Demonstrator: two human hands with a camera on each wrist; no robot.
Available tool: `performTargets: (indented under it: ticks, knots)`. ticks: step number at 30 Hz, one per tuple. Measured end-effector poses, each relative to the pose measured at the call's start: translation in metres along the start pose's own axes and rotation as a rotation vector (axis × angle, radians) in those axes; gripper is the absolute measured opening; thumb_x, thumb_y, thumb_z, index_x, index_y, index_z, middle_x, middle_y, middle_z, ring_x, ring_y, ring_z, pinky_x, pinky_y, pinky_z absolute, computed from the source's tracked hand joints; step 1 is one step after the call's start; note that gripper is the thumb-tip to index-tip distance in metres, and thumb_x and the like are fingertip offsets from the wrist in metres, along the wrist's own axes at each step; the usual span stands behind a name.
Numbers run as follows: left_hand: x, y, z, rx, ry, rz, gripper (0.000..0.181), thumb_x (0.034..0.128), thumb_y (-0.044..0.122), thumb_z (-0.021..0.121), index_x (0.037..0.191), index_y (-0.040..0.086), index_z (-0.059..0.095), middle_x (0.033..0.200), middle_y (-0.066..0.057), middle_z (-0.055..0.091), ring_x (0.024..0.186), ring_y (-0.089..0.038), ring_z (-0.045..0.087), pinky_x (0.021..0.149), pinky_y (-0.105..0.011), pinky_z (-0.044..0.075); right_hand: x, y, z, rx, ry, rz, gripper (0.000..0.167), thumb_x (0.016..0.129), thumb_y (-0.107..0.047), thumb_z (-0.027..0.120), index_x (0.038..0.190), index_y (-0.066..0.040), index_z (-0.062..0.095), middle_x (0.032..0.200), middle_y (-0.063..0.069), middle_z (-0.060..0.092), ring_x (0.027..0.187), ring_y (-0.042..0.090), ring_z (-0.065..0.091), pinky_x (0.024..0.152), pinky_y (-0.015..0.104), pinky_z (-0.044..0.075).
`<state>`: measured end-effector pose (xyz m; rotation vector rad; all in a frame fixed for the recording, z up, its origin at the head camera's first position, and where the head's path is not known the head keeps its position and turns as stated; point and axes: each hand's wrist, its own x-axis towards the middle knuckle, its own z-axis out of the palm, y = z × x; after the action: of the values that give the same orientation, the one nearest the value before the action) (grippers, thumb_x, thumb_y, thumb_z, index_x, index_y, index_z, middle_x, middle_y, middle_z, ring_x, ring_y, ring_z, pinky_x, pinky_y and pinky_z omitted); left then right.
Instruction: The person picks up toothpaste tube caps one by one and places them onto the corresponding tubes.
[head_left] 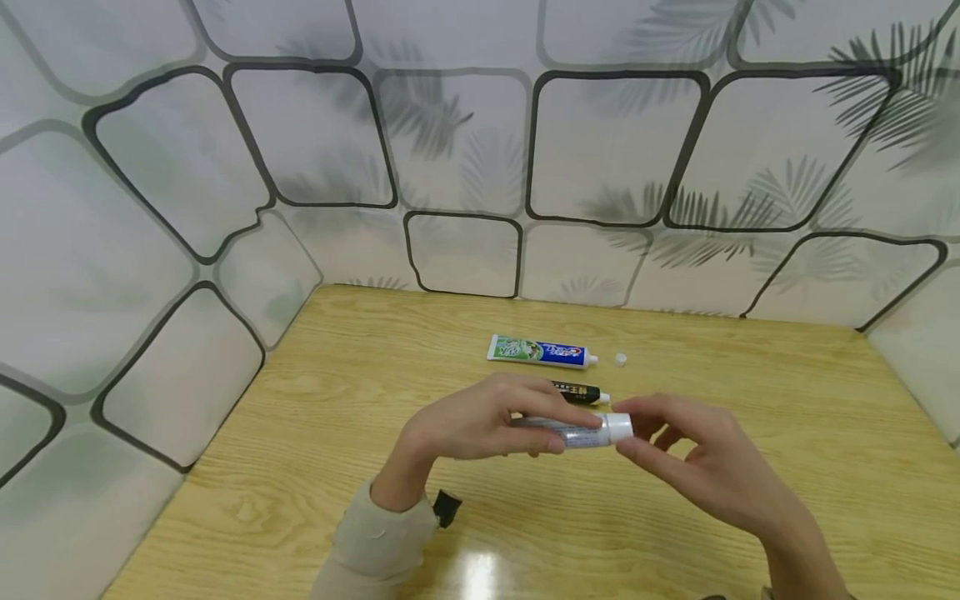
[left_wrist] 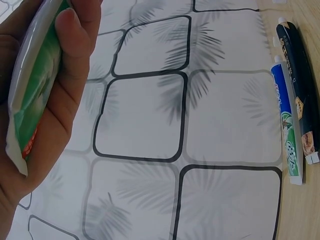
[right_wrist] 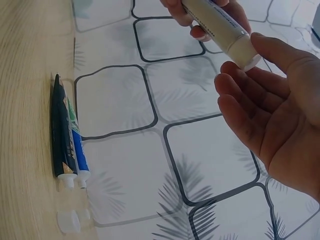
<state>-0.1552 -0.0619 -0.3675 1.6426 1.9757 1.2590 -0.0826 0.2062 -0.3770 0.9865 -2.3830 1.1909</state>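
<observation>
Toothpaste tube (head_left: 579, 436), lower centre-right of the head view, is gripped by the left hand (head_left: 483, 417) while the right hand (head_left: 729, 475) pinches its white cap (head_left: 620, 427) between thumb and fingertips, and squeezing too hard could spurt paste onto the table (head_left: 600, 529) once it loosens.
</observation>
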Motion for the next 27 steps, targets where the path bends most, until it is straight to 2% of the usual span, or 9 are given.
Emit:
performTargets:
  ticks: [6, 9, 12, 17, 21, 27]
  knots:
    - [0.0003, 0.0013, 0.0001, 0.027, -0.013, -0.01, 0.038, 0.098, 0.012, 0.063, 0.136, 0.007, 0.061, 0.106, -0.003, 0.062, 0.078, -0.001, 0.056, 0.066, -0.021, 0.052, -0.0008, 0.0014, 0.0022, -0.018, 0.007, 0.037, 0.032, 0.084, 0.007, 0.073, 0.107, -0.015, 0.072, 0.093, -0.008, 0.07, 0.074, 0.005, 0.062, 0.061, 0.021, 0.052]
    - [0.0005, 0.001, 0.0004, 0.036, -0.016, -0.013, 0.038, 0.0981, 0.012, 0.063, 0.136, 0.007, 0.061, 0.107, -0.003, 0.062, 0.078, -0.001, 0.057, 0.066, -0.021, 0.053, -0.0011, 0.0022, 0.002, -0.041, -0.002, 0.065, 0.029, 0.088, 0.005, 0.07, 0.109, -0.015, 0.072, 0.093, -0.009, 0.07, 0.074, 0.004, 0.062, 0.061, 0.021, 0.052]
    - [0.0003, 0.0003, 0.0003, 0.033, -0.006, -0.007, 0.038, 0.0979, 0.012, 0.063, 0.135, 0.007, 0.062, 0.106, -0.003, 0.063, 0.077, -0.001, 0.057, 0.066, -0.021, 0.053, -0.0014, 0.0025, 0.0013, -0.04, -0.003, 0.063, 0.034, 0.088, 0.005, 0.07, 0.118, -0.011, 0.068, 0.099, -0.007, 0.07, 0.077, 0.004, 0.063, 0.063, 0.021, 0.052]
    - [-0.0003, -0.0016, 0.0002, 0.015, 0.002, -0.005, 0.038, 0.0977, 0.011, 0.064, 0.135, 0.006, 0.061, 0.106, -0.004, 0.063, 0.077, -0.002, 0.057, 0.065, -0.022, 0.054, -0.0019, 0.0014, -0.0013, 0.021, -0.022, 0.009, 0.055, 0.079, 0.01, 0.077, 0.127, -0.01, 0.062, 0.108, -0.004, 0.068, 0.08, 0.007, 0.065, 0.066, 0.021, 0.054]
    - [-0.0007, -0.0025, 0.0, 0.002, 0.0, -0.008, 0.038, 0.0979, 0.01, 0.063, 0.136, 0.006, 0.06, 0.107, -0.004, 0.063, 0.077, -0.002, 0.058, 0.065, -0.023, 0.054, -0.0007, 0.0001, -0.0022, 0.042, -0.04, -0.008, 0.055, 0.077, 0.012, 0.077, 0.125, -0.012, 0.064, 0.108, -0.006, 0.068, 0.079, 0.007, 0.064, 0.064, 0.021, 0.054]
    - [-0.0007, -0.0012, -0.0005, 0.002, 0.005, -0.008, 0.038, 0.098, 0.01, 0.063, 0.136, 0.006, 0.06, 0.107, -0.004, 0.062, 0.077, -0.002, 0.057, 0.064, -0.022, 0.054, 0.0004, -0.0001, -0.0011, 0.003, -0.026, 0.002, 0.051, 0.079, 0.011, 0.076, 0.122, -0.016, 0.066, 0.105, -0.01, 0.067, 0.08, 0.005, 0.064, 0.063, 0.02, 0.054]
